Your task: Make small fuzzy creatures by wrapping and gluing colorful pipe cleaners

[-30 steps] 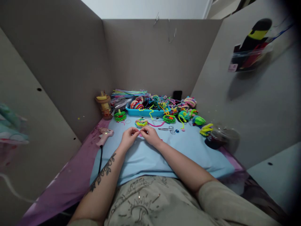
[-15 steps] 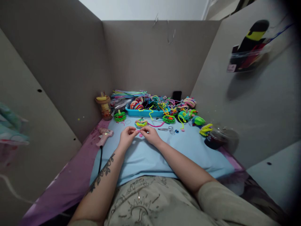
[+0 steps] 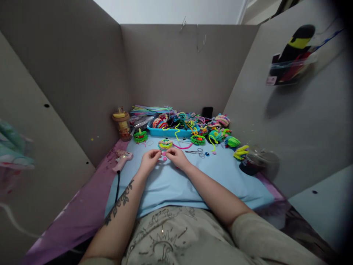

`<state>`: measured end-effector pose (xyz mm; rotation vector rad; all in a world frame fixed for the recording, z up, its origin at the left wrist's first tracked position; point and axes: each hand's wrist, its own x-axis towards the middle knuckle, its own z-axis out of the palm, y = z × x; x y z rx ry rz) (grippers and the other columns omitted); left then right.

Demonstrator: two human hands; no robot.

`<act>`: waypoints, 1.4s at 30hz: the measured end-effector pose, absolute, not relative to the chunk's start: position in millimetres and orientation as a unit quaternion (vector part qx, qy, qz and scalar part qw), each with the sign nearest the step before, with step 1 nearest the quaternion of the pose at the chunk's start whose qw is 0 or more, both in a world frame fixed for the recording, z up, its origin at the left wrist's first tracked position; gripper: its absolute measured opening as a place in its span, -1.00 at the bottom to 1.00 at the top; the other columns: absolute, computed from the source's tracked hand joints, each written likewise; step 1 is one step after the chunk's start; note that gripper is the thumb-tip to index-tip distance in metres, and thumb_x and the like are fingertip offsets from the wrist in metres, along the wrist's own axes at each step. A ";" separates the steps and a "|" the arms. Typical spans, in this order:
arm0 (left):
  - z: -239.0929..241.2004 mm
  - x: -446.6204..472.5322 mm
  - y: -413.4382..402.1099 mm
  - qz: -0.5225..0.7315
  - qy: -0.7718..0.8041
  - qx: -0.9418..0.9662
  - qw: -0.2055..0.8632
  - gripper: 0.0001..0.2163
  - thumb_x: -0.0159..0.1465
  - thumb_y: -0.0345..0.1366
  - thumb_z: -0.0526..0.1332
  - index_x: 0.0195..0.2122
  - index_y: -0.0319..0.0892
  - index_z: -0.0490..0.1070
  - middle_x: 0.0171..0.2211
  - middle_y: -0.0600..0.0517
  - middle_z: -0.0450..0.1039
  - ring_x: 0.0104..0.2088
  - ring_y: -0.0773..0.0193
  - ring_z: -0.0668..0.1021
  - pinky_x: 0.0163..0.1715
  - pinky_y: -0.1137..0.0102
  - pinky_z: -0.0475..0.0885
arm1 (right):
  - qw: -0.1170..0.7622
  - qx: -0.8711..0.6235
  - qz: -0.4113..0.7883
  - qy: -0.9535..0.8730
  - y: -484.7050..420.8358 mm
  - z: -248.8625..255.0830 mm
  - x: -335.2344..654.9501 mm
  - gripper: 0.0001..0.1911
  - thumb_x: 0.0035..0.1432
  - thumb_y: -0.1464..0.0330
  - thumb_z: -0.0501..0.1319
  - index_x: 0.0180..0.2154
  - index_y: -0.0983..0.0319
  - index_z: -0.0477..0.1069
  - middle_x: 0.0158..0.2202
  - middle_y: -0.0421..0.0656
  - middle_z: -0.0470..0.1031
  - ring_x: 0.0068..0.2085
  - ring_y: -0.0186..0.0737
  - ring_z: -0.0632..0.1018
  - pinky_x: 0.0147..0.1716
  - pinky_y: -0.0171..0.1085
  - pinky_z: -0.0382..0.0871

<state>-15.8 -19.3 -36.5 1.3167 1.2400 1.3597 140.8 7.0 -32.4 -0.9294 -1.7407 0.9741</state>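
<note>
My left hand point(image 3: 151, 159) and my right hand point(image 3: 177, 157) face each other over the blue cloth point(image 3: 171, 184), fingertips pinched a short way apart. A small pink piece point(image 3: 163, 154) shows between the fingertips, too small to tell its kind or which hand bears it. Just below it is a round pink piece point(image 3: 164, 159). Directly behind the hands sits a round, coiled fuzzy piece point(image 3: 165, 144) in yellow, pink and green. A strand of magenta pipe cleaner point(image 3: 182, 147) runs right from it. Silver scissors point(image 3: 197, 151) lie to the right of my right hand.
A pink glue gun point(image 3: 123, 161) lies left with its black cord. Behind are a green fuzzy creature point(image 3: 141, 136), a blue tray point(image 3: 171, 132) of colourful pipe cleaners, and a tumbler point(image 3: 121, 125). More fuzzy pieces and a dark cap point(image 3: 250, 163) stand right. Grey panels enclose the table.
My fingertips have drawn slightly apart, opening a gap where they almost met. The pink piece between them now shows more. The other things stay in place.
</note>
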 end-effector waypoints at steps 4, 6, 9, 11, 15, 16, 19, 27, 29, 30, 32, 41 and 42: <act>-39.7 -16.4 -19.2 0.506 0.505 0.578 0.393 -0.68 0.05 -0.06 0.24 -0.41 -0.27 0.46 -0.56 0.05 0.44 -0.57 0.39 0.44 -0.58 0.52 0.32 | 0.434 -0.374 0.399 -0.716 7.1 -32.3 142.6 -0.87 -0.01 0.38 0.14 -0.50 0.28 0.42 -0.55 -0.23 0.44 -0.51 -0.37 0.37 -0.49 -0.39 0.21; -38.2 -15.6 -21.6 0.489 0.513 0.594 0.381 -0.69 0.06 -0.07 0.23 -0.43 -0.27 0.46 -0.58 0.06 0.43 -0.60 0.42 0.40 -0.61 0.53 0.28 | 0.429 -0.375 0.388 -0.724 6.0 -31.4 142.6 -0.86 0.00 0.39 0.14 -0.50 0.29 0.43 -0.55 -0.23 0.44 -0.51 -0.37 0.37 -0.48 -0.39 0.21; -35.0 -14.0 -25.2 0.474 0.522 0.605 0.370 -0.72 0.08 -0.11 0.21 -0.45 -0.27 0.47 -0.59 0.06 0.42 -0.62 0.44 0.37 -0.63 0.54 0.25 | 0.425 -0.384 0.354 -0.739 5.6 -31.7 141.8 -0.86 -0.01 0.41 0.13 -0.52 0.28 0.43 -0.56 -0.24 0.42 -0.51 -0.37 0.35 -0.49 -0.39 0.19; -33.6 -13.1 -26.7 0.469 0.523 0.612 0.364 -0.73 0.08 -0.12 0.20 -0.47 -0.27 0.46 -0.62 0.08 0.39 -0.64 0.45 0.34 -0.65 0.54 0.22 | 0.432 -0.387 0.310 -0.753 6.2 -33.1 141.0 -0.87 -0.03 0.43 0.14 -0.53 0.27 0.43 -0.56 -0.24 0.40 -0.49 -0.37 0.35 -0.48 -0.38 0.18; -32.6 -13.0 -27.2 0.463 0.523 0.619 0.360 -0.73 0.09 -0.12 0.19 -0.51 -0.27 0.44 -0.68 0.12 0.31 -0.67 0.45 0.30 -0.67 0.54 0.19 | 0.452 -0.377 0.241 -0.772 6.9 -35.5 139.7 -0.88 -0.06 0.47 0.14 -0.56 0.26 0.42 -0.53 -0.23 0.39 -0.44 -0.34 0.37 -0.43 -0.37 0.19; -32.5 -13.2 -26.9 0.463 0.525 0.617 0.360 -0.73 0.09 -0.12 0.18 -0.51 -0.26 0.43 -0.68 0.12 0.31 -0.67 0.44 0.30 -0.67 0.54 0.19 | 0.453 -0.375 0.237 -0.773 6.8 -35.6 139.5 -0.88 -0.05 0.47 0.13 -0.55 0.25 0.42 -0.53 -0.23 0.39 -0.43 -0.33 0.37 -0.42 -0.37 0.19; -32.3 -14.5 -25.6 0.471 0.527 0.609 0.360 -0.73 0.10 -0.12 0.17 -0.49 -0.26 0.42 -0.65 0.11 0.33 -0.66 0.43 0.31 -0.66 0.53 0.20 | 0.453 -0.375 0.255 -0.768 6.4 -34.5 139.7 -0.87 -0.02 0.43 0.14 -0.54 0.25 0.43 -0.51 -0.21 0.42 -0.42 -0.32 0.39 -0.40 -0.36 0.22; -32.5 -15.5 -25.8 0.471 0.528 0.619 0.341 -0.74 0.12 -0.11 0.16 -0.49 -0.23 0.41 -0.67 0.14 0.30 -0.65 0.42 0.30 -0.62 0.51 0.17 | 0.455 -0.381 0.407 -0.695 7.9 -32.7 140.7 -0.86 0.00 0.32 0.18 -0.43 0.28 0.43 -0.51 -0.21 0.48 -0.46 -0.32 0.46 -0.44 -0.36 0.28; -33.7 -15.3 -25.9 0.469 0.525 0.624 0.339 -0.74 0.12 -0.11 0.16 -0.48 -0.23 0.42 -0.67 0.14 0.30 -0.65 0.41 0.30 -0.62 0.51 0.16 | 0.454 -0.381 0.399 -0.699 8.4 -33.3 141.4 -0.86 -0.01 0.33 0.17 -0.46 0.28 0.43 -0.51 -0.21 0.47 -0.46 -0.33 0.45 -0.44 -0.36 0.28; -34.5 -15.2 -25.8 0.467 0.522 0.629 0.337 -0.74 0.12 -0.11 0.15 -0.47 -0.23 0.43 -0.67 0.14 0.29 -0.64 0.41 0.29 -0.61 0.50 0.16 | 0.449 -0.380 0.394 -0.706 8.5 -33.5 141.8 -0.86 0.00 0.34 0.17 -0.48 0.28 0.43 -0.52 -0.21 0.47 -0.46 -0.33 0.44 -0.44 -0.36 0.28; -36.1 -15.4 -25.1 0.463 0.517 0.641 0.327 -0.74 0.13 -0.13 0.15 -0.46 -0.23 0.45 -0.67 0.14 0.29 -0.63 0.40 0.30 -0.60 0.50 0.15 | 0.436 -0.382 0.378 -0.722 8.4 -33.3 142.4 -0.85 0.01 0.35 0.16 -0.50 0.28 0.44 -0.53 -0.21 0.47 -0.48 -0.34 0.42 -0.45 -0.37 0.26; -36.2 -16.5 -24.0 0.435 0.508 0.681 0.299 -0.75 0.14 -0.17 0.11 -0.46 -0.24 0.47 -0.62 0.10 0.35 -0.53 0.35 0.34 -0.51 0.49 0.19 | 0.422 -0.355 0.264 -0.791 9.9 -33.6 144.0 -0.85 0.02 0.45 0.14 -0.50 0.27 0.46 -0.50 -0.21 0.41 -0.44 -0.36 0.39 -0.40 -0.37 0.22; -36.0 -16.5 -24.3 0.431 0.509 0.683 0.298 -0.75 0.14 -0.17 0.11 -0.46 -0.24 0.47 -0.63 0.11 0.34 -0.54 0.36 0.34 -0.51 0.49 0.19 | 0.420 -0.350 0.259 -0.796 10.1 -33.9 144.4 -0.85 0.03 0.45 0.13 -0.50 0.27 0.47 -0.49 -0.21 0.41 -0.43 -0.35 0.39 -0.39 -0.37 0.22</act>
